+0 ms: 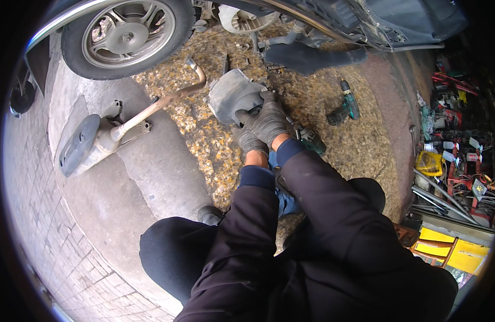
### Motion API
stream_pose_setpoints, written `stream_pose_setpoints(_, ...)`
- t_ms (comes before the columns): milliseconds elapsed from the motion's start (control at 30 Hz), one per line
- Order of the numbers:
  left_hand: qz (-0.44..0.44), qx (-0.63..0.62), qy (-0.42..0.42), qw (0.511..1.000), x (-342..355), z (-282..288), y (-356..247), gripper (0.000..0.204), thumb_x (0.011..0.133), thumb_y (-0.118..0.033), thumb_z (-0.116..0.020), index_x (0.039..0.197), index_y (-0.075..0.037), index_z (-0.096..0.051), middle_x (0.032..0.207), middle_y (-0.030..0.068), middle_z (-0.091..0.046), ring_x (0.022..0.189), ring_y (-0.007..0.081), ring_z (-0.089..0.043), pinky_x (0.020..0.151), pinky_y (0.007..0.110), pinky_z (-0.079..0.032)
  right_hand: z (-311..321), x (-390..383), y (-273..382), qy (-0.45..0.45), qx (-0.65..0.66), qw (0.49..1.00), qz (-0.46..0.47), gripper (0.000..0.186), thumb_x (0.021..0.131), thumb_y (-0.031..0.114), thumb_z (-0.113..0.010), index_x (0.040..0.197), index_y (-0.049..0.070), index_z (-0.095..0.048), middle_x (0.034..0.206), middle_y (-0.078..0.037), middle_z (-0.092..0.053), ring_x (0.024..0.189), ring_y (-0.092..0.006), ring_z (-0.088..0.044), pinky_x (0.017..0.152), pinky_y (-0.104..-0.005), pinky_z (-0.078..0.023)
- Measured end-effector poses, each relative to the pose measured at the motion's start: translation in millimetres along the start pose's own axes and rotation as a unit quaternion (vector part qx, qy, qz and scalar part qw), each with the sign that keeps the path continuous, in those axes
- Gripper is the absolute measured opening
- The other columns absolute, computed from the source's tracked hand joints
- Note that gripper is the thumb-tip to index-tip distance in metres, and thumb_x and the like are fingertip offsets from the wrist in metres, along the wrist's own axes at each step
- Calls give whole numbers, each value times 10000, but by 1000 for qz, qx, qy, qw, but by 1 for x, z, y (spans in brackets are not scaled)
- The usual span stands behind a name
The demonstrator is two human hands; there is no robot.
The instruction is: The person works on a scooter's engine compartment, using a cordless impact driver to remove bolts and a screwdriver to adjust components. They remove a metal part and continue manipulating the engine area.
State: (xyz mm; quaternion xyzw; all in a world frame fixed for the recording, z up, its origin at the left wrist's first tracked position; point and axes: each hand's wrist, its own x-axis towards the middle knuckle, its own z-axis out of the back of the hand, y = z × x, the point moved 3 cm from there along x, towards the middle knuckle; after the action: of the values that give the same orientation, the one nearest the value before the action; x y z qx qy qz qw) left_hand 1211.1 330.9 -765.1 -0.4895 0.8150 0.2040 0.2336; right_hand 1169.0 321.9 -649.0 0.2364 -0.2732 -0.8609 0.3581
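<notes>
My left hand [247, 134] and my right hand [269, 117], both in grey gloves, grip a curved grey plastic part [231, 94] near its lower right, with fingers wrapped round its edge. Just below and right of them lies a green and black power tool [314, 142], partly hidden by my right arm. A green cordless drill [344, 107] rests on the speckled floor [365, 134] farther right. A blue cloth-like item [288, 203] shows between my forearms.
A detached exhaust with pipe [94, 147] lies left. Above are a scooter wheel [126, 39], dark bodywork [400, 21], a white fan cover [247, 19], a dark flat panel [306, 59] and small tools. A crowded tool rack [454, 150] and a wooden chair [435, 249] stand right.
</notes>
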Motion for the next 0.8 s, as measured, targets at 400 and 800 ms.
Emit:
stream_pose_setpoints(400, -234, 271, 13, 934, 9, -51, -15, 468, 846, -240, -733, 1169, 37, -537, 1088, 208, -652, 981, 259, -640, 828, 372, -496, 24, 19, 61, -28, -126, 986, 109, 836, 628, 409, -850, 1279, 43, -475, 1218, -233, -536, 1117, -379, -570, 934, -445, -485)
stream_pose_setpoints(800, -287, 195, 42, 937, 17, -63, -36, 428, 860, -214, -716, 1152, 38, -532, 1062, 153, -650, 963, 224, -622, 854, 358, -489, 17, 20, 105, -16, -114, 975, 192, 842, 643, 443, -820, 1302, 36, -490, 1178, -241, -554, 1099, -382, -580, 920, -466, -494)
